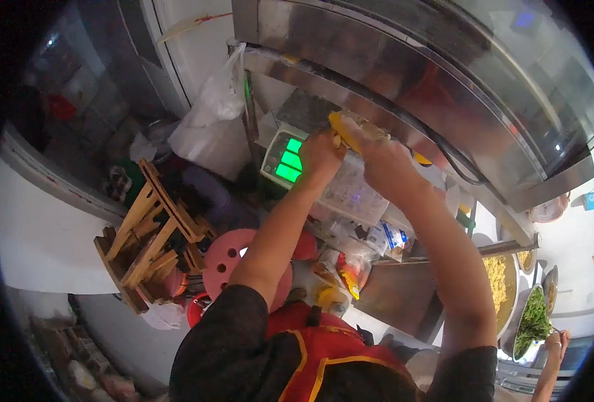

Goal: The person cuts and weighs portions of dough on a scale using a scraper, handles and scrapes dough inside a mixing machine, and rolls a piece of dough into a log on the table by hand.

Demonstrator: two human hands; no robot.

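My left hand (321, 153) and my right hand (382, 159) are close together over a digital scale. Between them is a long yellow item (339, 125) with a paler side; its exact kind is not clear. Fingers of both hands are curled around it. The scale (273, 155) shows lit green displays left of my left hand, and its pale keypad panel (358, 194) lies below my hands. Behind them, part of a dark metal plate (307, 108) is visible. My hands hide the middle of the scale.
A steel-framed glass cabinet (377, 50) rises behind the scale. White plastic bags (220, 97) hang at its left. Wooden stools (153, 234) and a pink round stool (226, 258) stand lower left. At right, another person's hand (557, 340) is by a tray of greens (533, 321).
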